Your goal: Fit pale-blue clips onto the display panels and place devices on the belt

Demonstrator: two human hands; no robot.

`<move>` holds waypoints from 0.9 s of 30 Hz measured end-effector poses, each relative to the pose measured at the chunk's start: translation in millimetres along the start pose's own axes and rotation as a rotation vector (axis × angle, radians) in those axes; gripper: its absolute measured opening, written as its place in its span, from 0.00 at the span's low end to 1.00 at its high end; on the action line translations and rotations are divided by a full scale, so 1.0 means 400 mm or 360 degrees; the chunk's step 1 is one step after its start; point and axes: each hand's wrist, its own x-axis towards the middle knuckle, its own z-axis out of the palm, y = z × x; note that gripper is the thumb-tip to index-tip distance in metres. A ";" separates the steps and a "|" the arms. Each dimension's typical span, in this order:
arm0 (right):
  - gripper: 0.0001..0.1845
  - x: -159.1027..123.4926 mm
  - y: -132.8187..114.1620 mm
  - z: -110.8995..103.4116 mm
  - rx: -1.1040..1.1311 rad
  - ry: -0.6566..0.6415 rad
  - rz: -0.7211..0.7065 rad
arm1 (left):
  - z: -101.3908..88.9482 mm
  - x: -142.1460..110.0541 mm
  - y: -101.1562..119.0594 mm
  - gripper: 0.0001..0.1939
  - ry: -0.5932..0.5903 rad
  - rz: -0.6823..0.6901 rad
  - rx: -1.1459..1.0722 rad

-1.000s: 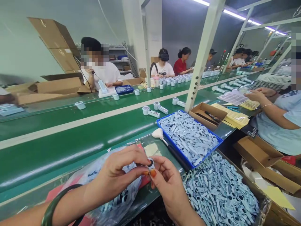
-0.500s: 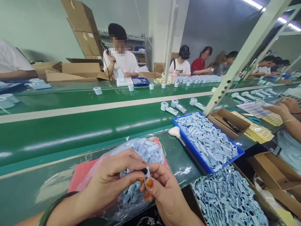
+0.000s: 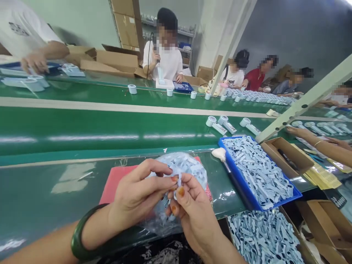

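Note:
Over a clear plastic bag [image 3: 189, 165] of pale blue parts, my two hands meet at the fingertips. My right hand [image 3: 196, 209] pinches a small light-blue plastic piece [image 3: 179, 179] between thumb and fingers, its edge turned up towards me. My left hand [image 3: 143, 190], with a green bangle [image 3: 78, 238] on the wrist, is closed at the same piece, thumb and index finger pressed to its left side. The fingers cover most of the piece. A red sheet [image 3: 117, 179] lies under the bag.
A blue tray [image 3: 224, 146] heaped with light-blue parts stands right, a white-tipped brush [image 3: 219, 153] beside it. Below is a box of similar parts [image 3: 264, 234]. Handheld fans [image 3: 217, 125] lie on the green belt [image 3: 110, 123]. A slanted metal post [image 3: 302, 106] rises right. Co-workers sit opposite and at right.
The view has swung left. The piece has turned in my fingers: its dark round spot no longer faces me. At right, a co-worker's arm now reaches towards the row of fans.

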 end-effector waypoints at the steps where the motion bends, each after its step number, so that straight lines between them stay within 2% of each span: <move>1: 0.23 0.003 0.002 0.000 -0.0146 0.0049 -0.0069 | -0.005 -0.005 0.003 0.07 0.0027 -0.0012 -0.0037; 5: 0.13 0.012 0.001 -0.026 -0.1088 0.0166 -0.0460 | -0.039 -0.039 0.010 0.07 0.0040 -0.0106 -0.0098; 7: 0.09 0.018 -0.010 -0.050 -0.1559 0.0196 -0.0641 | -0.054 -0.065 0.005 0.08 -0.0013 -0.0162 -0.0057; 10: 0.09 0.023 -0.030 -0.085 -0.2228 0.0117 -0.0851 | -0.061 -0.105 -0.009 0.10 -0.0312 -0.0095 -0.0058; 13: 0.13 0.019 -0.036 -0.100 -0.2747 -0.0067 -0.1038 | -0.054 -0.135 -0.021 0.13 -0.0620 0.0219 0.0049; 16: 0.14 0.016 -0.027 -0.096 -0.3082 -0.0445 -0.1136 | -0.054 -0.153 -0.027 0.14 -0.0718 0.0349 0.0223; 19: 0.11 0.021 -0.012 -0.085 -0.3333 -0.0737 -0.1099 | -0.067 -0.157 -0.036 0.14 -0.0729 0.0384 0.0327; 23: 0.10 0.025 -0.004 -0.078 -0.3572 -0.0885 -0.1019 | -0.078 -0.154 -0.048 0.17 -0.0737 0.0422 0.0318; 27: 0.08 0.024 -0.007 -0.082 -0.3659 -0.0906 -0.1131 | -0.075 -0.152 -0.047 0.17 -0.0620 0.0306 0.0194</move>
